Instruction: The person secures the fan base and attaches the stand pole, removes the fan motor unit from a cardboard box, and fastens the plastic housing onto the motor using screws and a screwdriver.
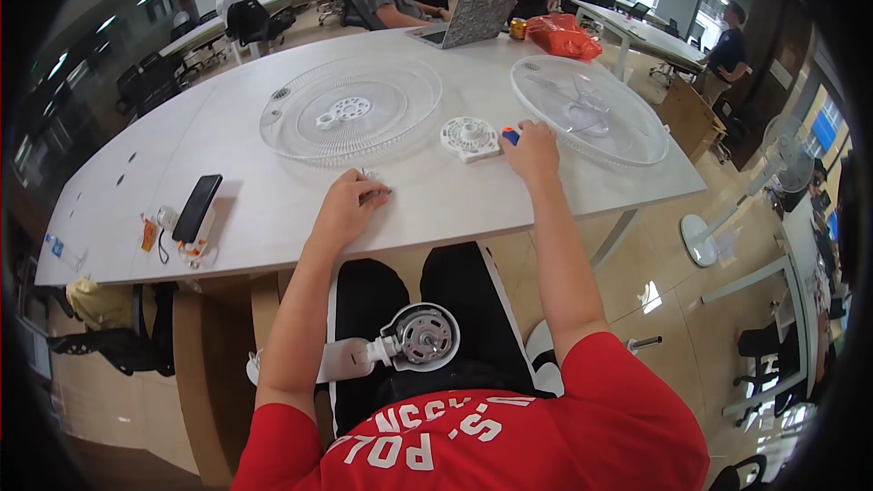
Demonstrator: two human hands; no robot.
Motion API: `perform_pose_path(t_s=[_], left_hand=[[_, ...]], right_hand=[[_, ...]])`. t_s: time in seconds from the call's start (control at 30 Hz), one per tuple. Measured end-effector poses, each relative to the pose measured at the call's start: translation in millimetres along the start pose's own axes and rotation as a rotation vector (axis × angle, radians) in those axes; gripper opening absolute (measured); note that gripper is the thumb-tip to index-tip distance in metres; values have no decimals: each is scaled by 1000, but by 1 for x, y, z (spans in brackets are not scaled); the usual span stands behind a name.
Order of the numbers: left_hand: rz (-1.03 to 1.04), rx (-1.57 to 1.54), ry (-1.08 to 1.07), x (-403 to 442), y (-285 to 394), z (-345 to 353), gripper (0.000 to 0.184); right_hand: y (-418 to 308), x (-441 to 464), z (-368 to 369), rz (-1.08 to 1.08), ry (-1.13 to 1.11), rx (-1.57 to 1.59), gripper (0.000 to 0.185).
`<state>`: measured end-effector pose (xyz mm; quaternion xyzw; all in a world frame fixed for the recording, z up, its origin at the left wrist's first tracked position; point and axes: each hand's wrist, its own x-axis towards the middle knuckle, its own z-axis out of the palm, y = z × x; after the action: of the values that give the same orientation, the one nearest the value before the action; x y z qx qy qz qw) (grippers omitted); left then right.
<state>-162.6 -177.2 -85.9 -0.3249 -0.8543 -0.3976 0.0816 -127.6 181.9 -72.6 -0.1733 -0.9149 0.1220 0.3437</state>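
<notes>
My right hand [535, 153] is closed around a short blue-and-orange handle [511, 135], perhaps a screwdriver; the rest of it is hidden. Just left of it lies a white round plastic fan part [470, 136] with slots and a raised hub. My left hand [349, 204] rests at the table's near side with fingers pinched together, and small dark bits show at the fingertips, too small to name. Across my lap lies a white fan head [426, 338] with its motor exposed. Beyond my hands sit a clear fan grille [400, 127] and a second clear cover [627, 132] holding transparent blades.
On the white table [245, 245] a black phone [198, 207] leans at the left among small items. An open laptop [468, 20], a can [517, 29] and a red bag [564, 36] stand at the back. Several people are farther off. A standing fan [759, 173] is at the right.
</notes>
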Motion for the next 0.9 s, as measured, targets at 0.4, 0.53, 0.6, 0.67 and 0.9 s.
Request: perform_pose_path(t_s=[0.4, 0.53, 0.6, 0.67, 0.9], left_hand=[[13, -21, -6, 3, 5, 3, 26], [36, -12, 121, -8, 17, -3, 33], [87, 2, 224, -26, 26, -7, 33], [148, -78, 162, -62, 43, -16, 30], [182, -216, -353, -193, 46, 6, 108]], right_hand=[[-35, 47, 12, 31, -361, 59, 54], [-52, 68, 27, -161, -584, 37, 47], [-53, 67, 28, -170, -582, 30, 43], [-51, 69, 32, -179, -576, 23, 39], [-26, 67, 32, -227, -561, 91, 40]])
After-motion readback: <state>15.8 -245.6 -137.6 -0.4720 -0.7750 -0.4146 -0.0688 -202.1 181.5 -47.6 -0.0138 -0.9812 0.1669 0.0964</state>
